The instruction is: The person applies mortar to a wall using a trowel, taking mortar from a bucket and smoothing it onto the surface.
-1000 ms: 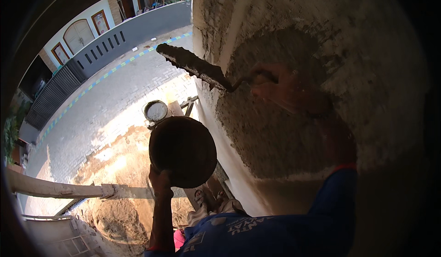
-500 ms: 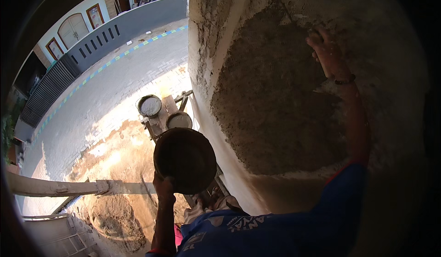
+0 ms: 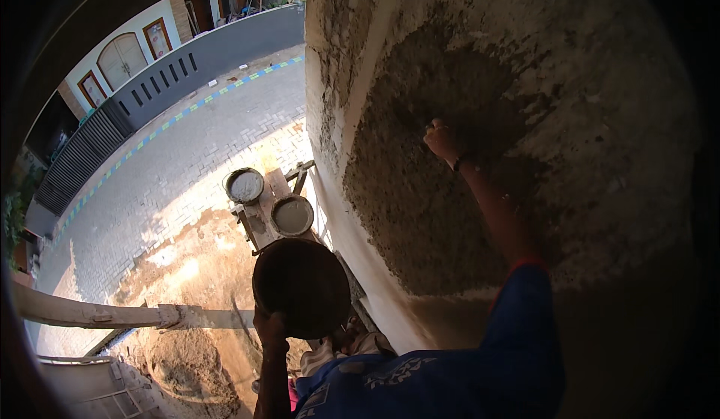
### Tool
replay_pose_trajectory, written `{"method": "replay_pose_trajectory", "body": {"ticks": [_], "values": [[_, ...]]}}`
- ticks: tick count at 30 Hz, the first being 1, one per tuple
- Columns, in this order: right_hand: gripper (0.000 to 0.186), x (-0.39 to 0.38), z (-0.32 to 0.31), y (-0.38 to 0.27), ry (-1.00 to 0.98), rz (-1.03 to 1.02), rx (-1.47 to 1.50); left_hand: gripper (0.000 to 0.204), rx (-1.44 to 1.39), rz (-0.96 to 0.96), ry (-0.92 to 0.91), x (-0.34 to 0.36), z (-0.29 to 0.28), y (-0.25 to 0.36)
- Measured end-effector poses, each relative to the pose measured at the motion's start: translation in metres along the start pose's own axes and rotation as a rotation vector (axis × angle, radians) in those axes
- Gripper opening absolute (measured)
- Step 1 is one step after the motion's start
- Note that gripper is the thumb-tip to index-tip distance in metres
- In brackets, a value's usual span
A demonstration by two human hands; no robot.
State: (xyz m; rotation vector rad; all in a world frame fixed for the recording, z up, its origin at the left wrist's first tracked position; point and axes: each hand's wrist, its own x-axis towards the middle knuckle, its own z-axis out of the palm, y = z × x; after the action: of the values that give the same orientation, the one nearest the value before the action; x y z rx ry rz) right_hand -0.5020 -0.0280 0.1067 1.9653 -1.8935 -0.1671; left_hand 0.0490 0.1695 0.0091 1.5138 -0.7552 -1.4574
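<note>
My left hand (image 3: 270, 324) grips the near-left rim of a round black bucket (image 3: 301, 288), its dark mouth tipped up towards me. What is inside the bucket is too dark to see. On the right, my right hand (image 3: 441, 140) is closed and raised against the wall (image 3: 622, 104), over a broad patch of dark, wet, rough mortar (image 3: 420, 216). Whatever the right hand holds is lost in the dark of the patch. The patch has ragged edges, with paler wall around it.
Beyond the bucket, two round tubs, one with pale grey contents (image 3: 244, 186) and one with grey mix (image 3: 292, 215), stand on a plank platform (image 3: 259, 228). A pole (image 3: 90, 308) crosses at the left, above a sand heap (image 3: 184, 363). Far below run a paved street (image 3: 195, 127) and a grey boundary wall (image 3: 225, 40).
My right hand has swept left and down across the mortar patch, its fingers now more tightly closed. The bucket in my left hand has dropped slightly in view, showing more of the grey-mix tub.
</note>
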Motion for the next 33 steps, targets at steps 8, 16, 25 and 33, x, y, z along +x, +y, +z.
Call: {"method": "replay_pose_trajectory", "body": {"ticks": [8, 16, 25, 33], "values": [[0.041, 0.001, -0.095, 0.052, 0.329, 0.01, -0.091, 0.056, -0.013, 0.049, 0.035, -0.003, -0.022, -0.019], [0.037, -0.024, -0.199, 0.062, 0.14, 0.434, 0.516, 0.052, -0.007, 0.037, 0.121, -0.007, -0.04, -0.019], [0.05, -0.052, -0.308, 0.039, 0.368, 0.074, -0.084, 0.048, -0.043, 0.056, 0.099, -0.01, -0.059, -0.036], [0.037, -0.068, -0.416, -0.078, 0.229, -0.209, 0.729, 0.052, -0.056, 0.083, 0.117, -0.01, -0.075, -0.042]]}}
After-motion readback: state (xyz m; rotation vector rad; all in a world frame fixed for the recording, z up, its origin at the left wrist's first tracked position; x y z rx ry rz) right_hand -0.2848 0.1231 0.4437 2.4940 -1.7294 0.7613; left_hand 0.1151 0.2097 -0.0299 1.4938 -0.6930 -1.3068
